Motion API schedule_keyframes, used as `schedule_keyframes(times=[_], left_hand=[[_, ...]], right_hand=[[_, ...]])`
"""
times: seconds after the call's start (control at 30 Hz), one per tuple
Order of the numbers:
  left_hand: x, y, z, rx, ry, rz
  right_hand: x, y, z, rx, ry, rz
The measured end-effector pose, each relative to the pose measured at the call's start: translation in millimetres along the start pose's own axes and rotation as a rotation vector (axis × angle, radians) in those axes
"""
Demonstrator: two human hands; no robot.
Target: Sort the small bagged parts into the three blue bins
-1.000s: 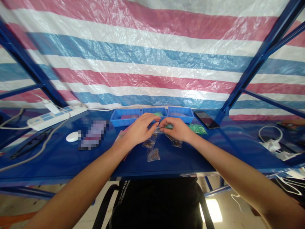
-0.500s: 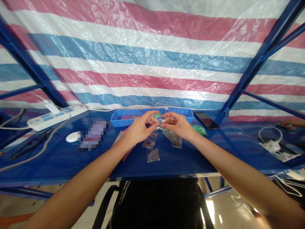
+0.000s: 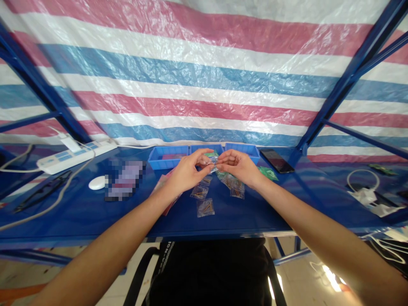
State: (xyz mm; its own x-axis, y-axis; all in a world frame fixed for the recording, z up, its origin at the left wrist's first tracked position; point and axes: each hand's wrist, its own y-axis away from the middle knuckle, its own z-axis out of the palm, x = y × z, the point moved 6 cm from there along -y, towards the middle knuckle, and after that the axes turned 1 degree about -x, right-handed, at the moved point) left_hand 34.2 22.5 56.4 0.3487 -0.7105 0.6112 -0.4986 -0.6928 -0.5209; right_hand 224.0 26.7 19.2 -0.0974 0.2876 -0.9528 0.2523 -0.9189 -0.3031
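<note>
My left hand (image 3: 186,172) and my right hand (image 3: 239,166) meet just above the blue table (image 3: 79,212), fingers pinched together on a small clear plastic bag (image 3: 213,160) held between them. Below the hands lie several small clear bags with brown parts, one of them nearest me (image 3: 205,207), another under my right wrist (image 3: 237,192). Behind the hands stand three blue trays: left (image 3: 166,157), middle (image 3: 207,148), right (image 3: 244,149). Some green pieces (image 3: 267,172) lie right of my right hand.
A black phone (image 3: 276,160) lies at the back right. A white power strip (image 3: 75,154) with cables, a white round object (image 3: 96,182) and black tweezers (image 3: 40,193) sit at the left. White cable and charger (image 3: 366,193) lie at the right. Blue frame posts flank the table.
Both hands rose from the table surface and now pinch a small clear bag between them in front of the middle tray; the green item seen at my right fingers earlier no longer shows.
</note>
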Motion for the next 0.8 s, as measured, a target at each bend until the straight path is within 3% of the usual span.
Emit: schedule_keyframes(times=[0.3,0.67,0.8], left_hand=[[9,1,-1,-0.023,-0.059,0.028],[12,1,1,-0.043,-0.145,0.071],[11,2,2,-0.040,-0.086,0.046]], right_hand=[[-1,0,2,-0.049,0.076,-0.031],[-2,0,1,-0.008,0.088,-0.063],[-4,1,3,-0.028,0.107,-0.080]])
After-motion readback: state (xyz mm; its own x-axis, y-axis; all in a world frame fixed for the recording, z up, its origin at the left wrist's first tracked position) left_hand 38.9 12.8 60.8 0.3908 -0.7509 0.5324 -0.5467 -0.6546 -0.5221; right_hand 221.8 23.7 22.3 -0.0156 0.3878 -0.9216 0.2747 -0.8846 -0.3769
